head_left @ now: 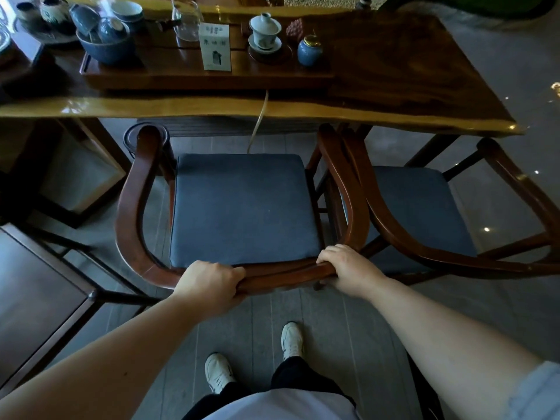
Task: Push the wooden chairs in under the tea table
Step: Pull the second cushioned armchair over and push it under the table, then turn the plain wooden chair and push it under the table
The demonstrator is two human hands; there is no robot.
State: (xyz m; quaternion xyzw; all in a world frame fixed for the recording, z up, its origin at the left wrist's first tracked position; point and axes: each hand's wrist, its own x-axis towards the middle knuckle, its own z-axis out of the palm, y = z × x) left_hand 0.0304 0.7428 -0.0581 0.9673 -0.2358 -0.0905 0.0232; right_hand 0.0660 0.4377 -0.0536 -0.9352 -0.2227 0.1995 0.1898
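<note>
The left hand [209,284] and right hand [348,268] are both closed around the curved back rail of the near wooden chair [136,207], fingers wrapped over the top of the rail, thumbs hidden under it; left hand grips at abt 7 o'clock of the seat, right hand at abt 5 o'clock. Between the hands a short part of the rail is free. The chair has a dark blue cushion [242,207] and its two arm ends point to 12 o'clock, w/ the tips just at the near edge of the tea table [394,86]; the seat itself is mostly outside the table, not under it. At 3 o'clock of this chair stands a second wooden chair [515,189] w/ the same blue seat, its arm touching or almost touching the first chair's right arm, I cannot tell which. On the table, at 12 o'clock, is a wooden tea tray [181,74] w/ a white box [215,47], a lidded white cup [265,30], a small blue jar [309,51], a glass pitcher [186,19] and a blue bowl [106,48] holding cups. At 6 o'clock, the person's white shoes [218,372] stand on the grey floor [348,328].
</note>
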